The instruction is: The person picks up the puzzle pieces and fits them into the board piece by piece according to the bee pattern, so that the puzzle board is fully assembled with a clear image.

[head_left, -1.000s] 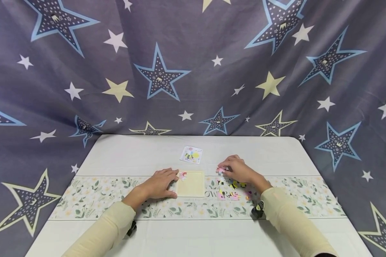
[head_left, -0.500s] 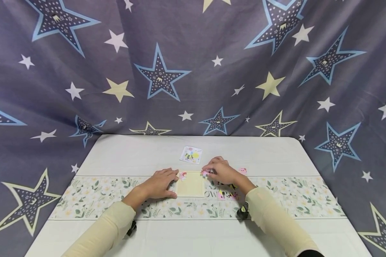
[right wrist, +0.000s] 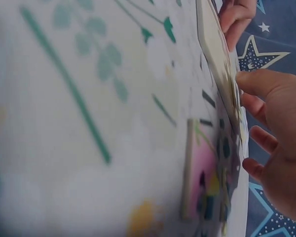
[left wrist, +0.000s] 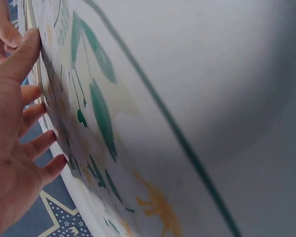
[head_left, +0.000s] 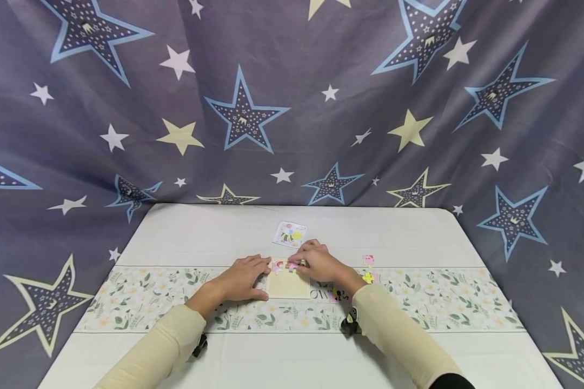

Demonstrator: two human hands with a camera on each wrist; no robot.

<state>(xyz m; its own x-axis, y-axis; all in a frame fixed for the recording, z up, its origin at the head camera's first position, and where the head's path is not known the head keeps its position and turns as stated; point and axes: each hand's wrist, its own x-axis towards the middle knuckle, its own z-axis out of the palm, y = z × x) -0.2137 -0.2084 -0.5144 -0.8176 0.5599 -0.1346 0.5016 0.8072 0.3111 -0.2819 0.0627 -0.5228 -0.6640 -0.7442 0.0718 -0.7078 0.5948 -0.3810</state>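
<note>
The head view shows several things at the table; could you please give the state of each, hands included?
Puzzle tray: flat, mostly unfilled
Corner puzzle piece: lying in the tray's far left corner
Left hand: resting at the tray's left edge
Right hand: pinching a second puzzle piece
Second puzzle piece: partly hidden
Picture card: flat, face up
Loose puzzle pieces: right of the tray, partly hidden
</note>
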